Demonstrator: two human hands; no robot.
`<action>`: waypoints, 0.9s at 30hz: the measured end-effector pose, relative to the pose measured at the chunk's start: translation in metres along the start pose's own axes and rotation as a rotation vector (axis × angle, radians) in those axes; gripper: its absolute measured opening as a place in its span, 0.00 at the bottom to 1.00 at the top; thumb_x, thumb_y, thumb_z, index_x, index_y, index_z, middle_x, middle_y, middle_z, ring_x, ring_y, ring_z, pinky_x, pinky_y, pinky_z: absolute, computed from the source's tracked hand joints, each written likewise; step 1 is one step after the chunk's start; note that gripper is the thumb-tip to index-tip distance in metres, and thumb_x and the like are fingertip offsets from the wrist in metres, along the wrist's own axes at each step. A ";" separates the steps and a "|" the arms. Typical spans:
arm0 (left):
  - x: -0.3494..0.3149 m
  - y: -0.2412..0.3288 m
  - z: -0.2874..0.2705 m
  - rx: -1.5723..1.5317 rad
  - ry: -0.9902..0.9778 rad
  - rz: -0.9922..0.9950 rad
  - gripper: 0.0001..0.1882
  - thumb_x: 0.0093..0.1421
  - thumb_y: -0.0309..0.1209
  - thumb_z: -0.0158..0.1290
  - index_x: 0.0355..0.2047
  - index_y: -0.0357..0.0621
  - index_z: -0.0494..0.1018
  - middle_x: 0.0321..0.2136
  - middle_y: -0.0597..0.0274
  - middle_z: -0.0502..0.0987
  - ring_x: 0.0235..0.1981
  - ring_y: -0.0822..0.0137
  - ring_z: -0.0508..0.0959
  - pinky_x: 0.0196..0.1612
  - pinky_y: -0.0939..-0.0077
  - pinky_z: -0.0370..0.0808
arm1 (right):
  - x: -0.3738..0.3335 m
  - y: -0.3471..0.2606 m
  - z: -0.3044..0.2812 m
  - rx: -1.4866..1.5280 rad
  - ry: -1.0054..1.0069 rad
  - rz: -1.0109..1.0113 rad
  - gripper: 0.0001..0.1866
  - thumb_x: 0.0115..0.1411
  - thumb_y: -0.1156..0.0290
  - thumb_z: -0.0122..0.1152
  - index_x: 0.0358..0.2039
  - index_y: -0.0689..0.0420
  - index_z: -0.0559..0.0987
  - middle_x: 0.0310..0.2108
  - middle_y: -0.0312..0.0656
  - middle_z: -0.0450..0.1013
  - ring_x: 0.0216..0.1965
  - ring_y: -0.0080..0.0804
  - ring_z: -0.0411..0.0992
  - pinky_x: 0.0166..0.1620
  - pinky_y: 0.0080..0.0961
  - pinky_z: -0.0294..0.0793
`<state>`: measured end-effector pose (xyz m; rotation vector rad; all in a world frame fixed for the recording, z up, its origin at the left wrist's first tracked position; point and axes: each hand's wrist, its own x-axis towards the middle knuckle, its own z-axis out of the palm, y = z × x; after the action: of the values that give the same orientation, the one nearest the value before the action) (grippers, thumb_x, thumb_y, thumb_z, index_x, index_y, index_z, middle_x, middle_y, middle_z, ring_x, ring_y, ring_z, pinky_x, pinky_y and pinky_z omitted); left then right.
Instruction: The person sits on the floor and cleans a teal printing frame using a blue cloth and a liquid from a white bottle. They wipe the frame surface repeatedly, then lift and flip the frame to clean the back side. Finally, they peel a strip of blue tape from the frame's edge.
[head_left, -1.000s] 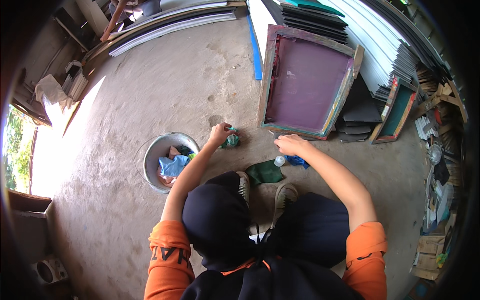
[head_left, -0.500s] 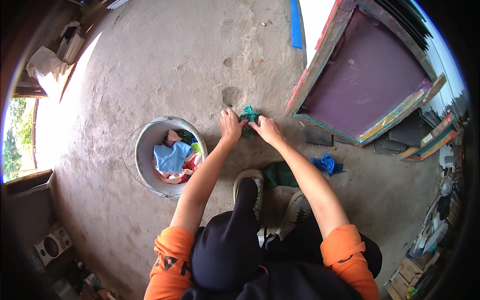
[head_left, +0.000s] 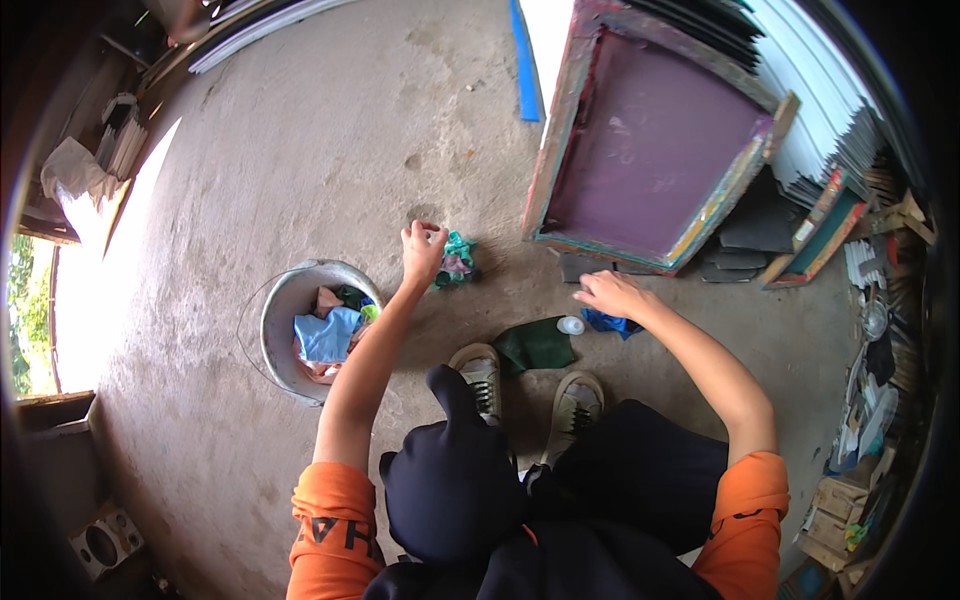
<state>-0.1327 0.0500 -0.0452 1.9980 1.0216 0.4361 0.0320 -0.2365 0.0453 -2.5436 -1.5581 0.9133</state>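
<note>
A crumpled teal cloth bundle with a pinkish-purple patch (head_left: 457, 262) lies on the concrete floor. My left hand (head_left: 421, 255) is just left of it, fingers loosely bent and apart, with nothing visible in them. To the right, my right hand (head_left: 612, 294) hovers at a crumpled blue cloth (head_left: 613, 323), fingers stretched out; whether they touch it I cannot tell. A dark green cloth (head_left: 535, 346) is spread in front of my shoes, and a small white bottle-like thing (head_left: 571, 325) sits at its right edge.
A metal bucket (head_left: 272, 335) of mixed cloth scraps stands left of my left forearm. Ahead on the right leans a paint-stained wooden frame with a purple panel (head_left: 655, 140), with dark flat pieces (head_left: 755, 225) beside it. A blue strip (head_left: 526, 70) lies farther off.
Both hands have come off the teal bundle. My right hand has moved right to the blue cloth; my left stays close by. The white thing now shows, and the view has shifted.
</note>
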 end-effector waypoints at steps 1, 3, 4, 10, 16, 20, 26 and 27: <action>0.001 0.014 0.000 -0.003 -0.005 0.025 0.18 0.51 0.40 0.54 0.37 0.41 0.69 0.38 0.49 0.66 0.40 0.53 0.70 0.45 0.64 0.69 | -0.023 0.019 -0.006 -0.032 -0.005 0.066 0.19 0.59 0.55 0.50 0.30 0.62 0.71 0.29 0.53 0.73 0.34 0.53 0.72 0.36 0.44 0.69; 0.017 0.034 -0.016 -0.010 -0.104 0.038 0.19 0.51 0.40 0.55 0.38 0.41 0.70 0.38 0.47 0.70 0.42 0.54 0.70 0.46 0.65 0.68 | -0.052 0.043 -0.023 -0.017 0.043 0.174 0.20 0.59 0.55 0.50 0.30 0.63 0.72 0.29 0.54 0.73 0.35 0.53 0.72 0.37 0.43 0.69; 0.021 0.052 -0.019 -0.051 -0.166 0.029 0.19 0.51 0.40 0.55 0.38 0.41 0.71 0.37 0.46 0.71 0.43 0.54 0.69 0.47 0.65 0.68 | -0.067 0.058 -0.028 0.029 0.084 0.241 0.20 0.59 0.55 0.50 0.30 0.63 0.72 0.30 0.54 0.73 0.35 0.53 0.72 0.38 0.43 0.69; 0.039 0.166 -0.020 0.054 -0.253 0.266 0.22 0.52 0.45 0.55 0.39 0.42 0.72 0.39 0.47 0.72 0.46 0.53 0.68 0.49 0.64 0.66 | -0.108 0.066 -0.066 0.007 0.248 0.414 0.20 0.59 0.53 0.47 0.37 0.60 0.73 0.37 0.51 0.74 0.43 0.51 0.71 0.43 0.43 0.70; 0.074 0.207 -0.009 0.172 -0.239 0.380 0.23 0.52 0.45 0.55 0.42 0.42 0.71 0.38 0.47 0.73 0.46 0.52 0.69 0.49 0.64 0.67 | -0.058 0.029 -0.056 -0.122 0.336 0.140 0.17 0.58 0.57 0.50 0.35 0.59 0.75 0.33 0.51 0.75 0.39 0.48 0.73 0.42 0.44 0.72; 0.078 0.186 0.022 0.093 -0.251 0.389 0.22 0.52 0.39 0.56 0.43 0.38 0.68 0.38 0.47 0.73 0.43 0.54 0.71 0.48 0.64 0.68 | -0.009 0.028 -0.028 -0.255 0.310 -0.001 0.19 0.56 0.56 0.53 0.38 0.59 0.73 0.32 0.48 0.74 0.37 0.47 0.74 0.38 0.43 0.72; 0.079 0.130 0.048 0.043 -0.501 0.357 0.28 0.58 0.38 0.53 0.53 0.39 0.58 0.47 0.48 0.69 0.48 0.58 0.72 0.48 0.66 0.71 | 0.061 0.004 0.015 -0.248 0.299 -0.012 0.24 0.55 0.52 0.55 0.44 0.59 0.69 0.36 0.47 0.75 0.37 0.42 0.75 0.37 0.38 0.72; 0.080 0.135 0.055 -0.005 -0.504 0.372 0.27 0.58 0.36 0.53 0.54 0.39 0.57 0.47 0.48 0.69 0.48 0.58 0.72 0.47 0.67 0.72 | 0.071 0.004 0.025 -0.235 0.314 0.004 0.25 0.55 0.52 0.55 0.44 0.59 0.69 0.36 0.47 0.74 0.37 0.41 0.75 0.37 0.38 0.72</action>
<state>0.0174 0.0404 0.0248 2.1431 0.3387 0.1108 0.0465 -0.1870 -0.0092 -2.6751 -1.6424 0.3210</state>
